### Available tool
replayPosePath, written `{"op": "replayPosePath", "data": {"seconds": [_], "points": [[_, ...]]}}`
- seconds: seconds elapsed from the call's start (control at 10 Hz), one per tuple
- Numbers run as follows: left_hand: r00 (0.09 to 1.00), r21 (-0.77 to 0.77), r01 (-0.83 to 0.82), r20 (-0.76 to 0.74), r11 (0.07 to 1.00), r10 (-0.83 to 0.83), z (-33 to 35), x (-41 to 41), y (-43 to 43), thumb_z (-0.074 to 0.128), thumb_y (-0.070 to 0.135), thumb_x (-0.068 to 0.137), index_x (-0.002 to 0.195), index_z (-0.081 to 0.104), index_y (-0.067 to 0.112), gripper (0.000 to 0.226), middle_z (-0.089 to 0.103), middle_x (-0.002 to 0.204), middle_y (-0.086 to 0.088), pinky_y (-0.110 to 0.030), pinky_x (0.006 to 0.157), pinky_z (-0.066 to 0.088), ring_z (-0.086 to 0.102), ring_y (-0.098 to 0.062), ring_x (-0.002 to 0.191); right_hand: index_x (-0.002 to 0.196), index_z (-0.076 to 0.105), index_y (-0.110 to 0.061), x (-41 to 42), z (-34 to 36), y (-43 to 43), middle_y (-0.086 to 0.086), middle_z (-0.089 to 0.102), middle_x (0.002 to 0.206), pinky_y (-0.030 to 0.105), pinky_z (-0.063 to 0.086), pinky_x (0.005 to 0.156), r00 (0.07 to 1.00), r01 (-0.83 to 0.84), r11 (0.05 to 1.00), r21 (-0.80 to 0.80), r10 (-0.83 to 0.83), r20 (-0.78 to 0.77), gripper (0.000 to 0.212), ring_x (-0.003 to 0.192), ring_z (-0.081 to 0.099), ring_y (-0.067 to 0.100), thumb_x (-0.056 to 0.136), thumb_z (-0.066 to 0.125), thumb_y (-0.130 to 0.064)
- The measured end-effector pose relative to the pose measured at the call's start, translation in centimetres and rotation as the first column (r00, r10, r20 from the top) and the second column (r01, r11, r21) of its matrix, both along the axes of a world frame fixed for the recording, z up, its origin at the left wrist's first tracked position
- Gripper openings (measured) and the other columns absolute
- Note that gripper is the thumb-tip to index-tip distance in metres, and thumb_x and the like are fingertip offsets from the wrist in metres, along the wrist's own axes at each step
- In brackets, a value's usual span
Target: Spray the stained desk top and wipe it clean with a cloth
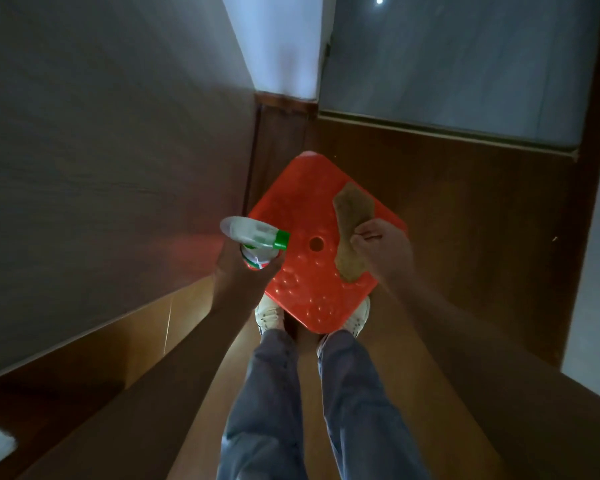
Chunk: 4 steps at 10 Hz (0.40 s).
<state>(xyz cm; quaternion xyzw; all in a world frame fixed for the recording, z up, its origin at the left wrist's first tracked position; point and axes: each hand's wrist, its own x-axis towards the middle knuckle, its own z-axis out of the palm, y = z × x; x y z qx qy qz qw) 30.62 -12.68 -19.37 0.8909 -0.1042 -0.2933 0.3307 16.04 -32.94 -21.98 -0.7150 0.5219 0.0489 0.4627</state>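
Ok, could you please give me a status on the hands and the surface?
Left hand grips white spray bottle with green collar. Right hand pinches brown cloth over orange square plastic top. Droplets across top's near side. Nothing in the way.

Between the left hand (236,275) and the right hand (387,249), the stool top (302,202) is unobstructed; only its centre hole (316,243) breaks the surface. The cloth (352,216) screens the strip ahead of and below the right fingers. The bottle (257,237) overhangs the edge at the left fingers. Outboard of the left fingers, the wall (101,168) stands near. Beyond both fingertips, a wood panel (465,202) closes the space.
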Motion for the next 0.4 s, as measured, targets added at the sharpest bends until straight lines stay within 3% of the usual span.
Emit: {"op": "replayPosePath", "data": {"seconds": [0.1,0.2,0.3,0.4], "points": [[1.0,0.036,0.007,-0.026,0.999,-0.006,-0.2,-0.8,0.6,0.091,0.039,0.068,0.114,0.053,0.033,0.06,0.063,0.108,0.009,-0.015,0.078,0.044,0.062,-0.01,0.099,0.108,0.068,-0.02,-0.3,-0.5,0.4,-0.003,0.067,0.104,0.031,0.055,0.084,0.998,-0.062,0.998,-0.026,0.062,-0.007,0.022,0.09,0.065,0.01,0.086,0.068,-0.022],[0.994,0.067,-0.007,-0.111,0.998,0.014,-0.5,-1.2,1.4,0.091,0.031,0.071,0.128,0.048,0.024,0.072,0.056,0.104,0.014,-0.009,0.077,0.043,0.059,-0.007,0.095,0.119,0.066,-0.015,-0.3,-0.1,0.5,0.004,0.064,0.115,0.032,0.053,0.089,0.994,-0.109,0.994,0.009,0.109,-0.009,0.029,0.097,0.064,0.014,0.091,0.063,-0.021],[0.995,0.141,0.04,-0.093,0.989,-0.027,0.7,-1.1,1.4,0.089,0.039,0.072,0.131,0.051,0.02,0.072,0.057,0.109,0.009,-0.022,0.082,0.044,0.057,-0.011,0.096,0.132,0.06,-0.012,-0.8,1.6,0.7,0.005,0.062,0.13,0.037,0.05,0.099,0.991,-0.129,0.982,0.137,0.132,-0.008,0.039,0.111,0.062,0.018,0.094,0.059,-0.02],[0.994,0.248,0.107,-0.063,0.963,-0.094,2.2,-0.9,1.8,0.083,0.045,0.075,0.137,0.051,0.011,0.077,0.063,0.126,-0.009,-0.037,0.094,0.051,0.061,-0.026,0.113,0.134,0.058,-0.014,-2.5,3.8,1.0,0.002,0.061,0.132,0.04,0.048,0.102,0.99,-0.12,0.972,0.204,0.132,-0.048,0.04,0.119,0.059,0.018,0.096,0.058,-0.026]]}}
